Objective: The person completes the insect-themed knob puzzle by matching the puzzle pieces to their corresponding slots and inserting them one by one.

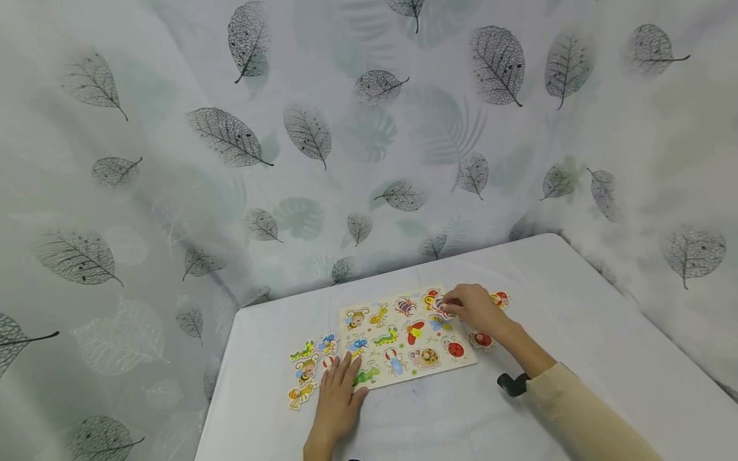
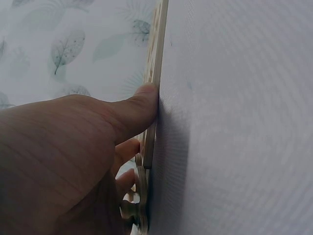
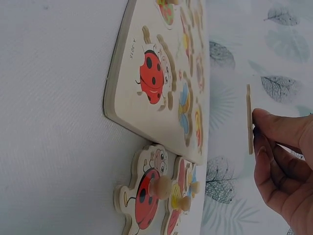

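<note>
A wooden insect puzzle board (image 1: 375, 349) with printed, cut-out recesses lies on the white table. My right hand (image 1: 474, 307) pinches a thin wooden piece (image 3: 250, 129) by thumb and fingertips above the board's far right part. Edge-on in the right wrist view, that piece appears in the head view with dark stripes and red legs, like the spider (image 1: 405, 306) printed on the board. My left hand (image 1: 337, 398) rests at the board's near left corner, its thumb (image 2: 142, 105) against the front edge and its fingers extended over the side, partly covering a red-and-white piece (image 1: 328, 363).
Left of the board lie loose caterpillar (image 1: 302, 350), blue-winged insect (image 1: 328, 344), bee (image 1: 305, 369) and ant (image 1: 300, 396) pieces. A knobbed ladybug piece (image 3: 146, 196) and others lie along its right side. A black object (image 1: 512, 385) is near the right forearm.
</note>
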A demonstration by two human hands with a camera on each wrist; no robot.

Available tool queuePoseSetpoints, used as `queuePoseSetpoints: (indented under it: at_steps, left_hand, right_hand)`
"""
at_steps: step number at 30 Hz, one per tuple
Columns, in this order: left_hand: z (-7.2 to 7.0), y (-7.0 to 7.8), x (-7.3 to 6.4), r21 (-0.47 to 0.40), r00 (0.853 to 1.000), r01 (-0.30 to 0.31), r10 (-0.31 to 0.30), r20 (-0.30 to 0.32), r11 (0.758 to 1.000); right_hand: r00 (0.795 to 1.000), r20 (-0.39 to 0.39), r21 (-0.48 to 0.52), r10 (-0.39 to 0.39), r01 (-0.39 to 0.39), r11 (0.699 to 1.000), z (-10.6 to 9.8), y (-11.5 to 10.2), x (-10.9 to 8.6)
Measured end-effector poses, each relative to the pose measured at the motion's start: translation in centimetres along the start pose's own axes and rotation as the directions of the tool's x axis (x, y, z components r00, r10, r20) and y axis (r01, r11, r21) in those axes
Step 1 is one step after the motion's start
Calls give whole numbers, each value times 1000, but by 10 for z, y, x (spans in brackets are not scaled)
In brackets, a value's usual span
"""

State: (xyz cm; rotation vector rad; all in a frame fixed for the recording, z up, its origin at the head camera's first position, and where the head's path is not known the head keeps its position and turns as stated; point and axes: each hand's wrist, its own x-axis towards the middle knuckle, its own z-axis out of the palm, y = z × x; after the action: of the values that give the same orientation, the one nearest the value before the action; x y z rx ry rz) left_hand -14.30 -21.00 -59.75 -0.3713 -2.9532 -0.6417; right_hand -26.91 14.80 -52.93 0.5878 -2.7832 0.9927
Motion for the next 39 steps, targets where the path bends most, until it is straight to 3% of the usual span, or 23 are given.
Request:
queuePoseSetpoints:
  at_steps: [15, 25, 34, 39]
  left_hand:
    - [-1, 0, 0, -5, 1000, -3, 3, -2, 1000]
    - [2, -3, -1, 2, 996, -53, 53, -73, 999]
    - [-2, -2, -1, -5, 1000, -15, 15, -14, 1000]
    - [-2, 0, -1, -9, 1000, -13, 13, -18, 1000]
  right_hand:
    - [1000, 30, 6, -4, 4, 1000, 9, -10, 12]
    - [998, 56, 19, 13, -14, 1000, 17, -8, 20]
    - [997, 83, 18, 8, -10, 1000, 26, -11, 28]
    - [996, 80, 21, -25, 23, 1000, 31, -11, 33]
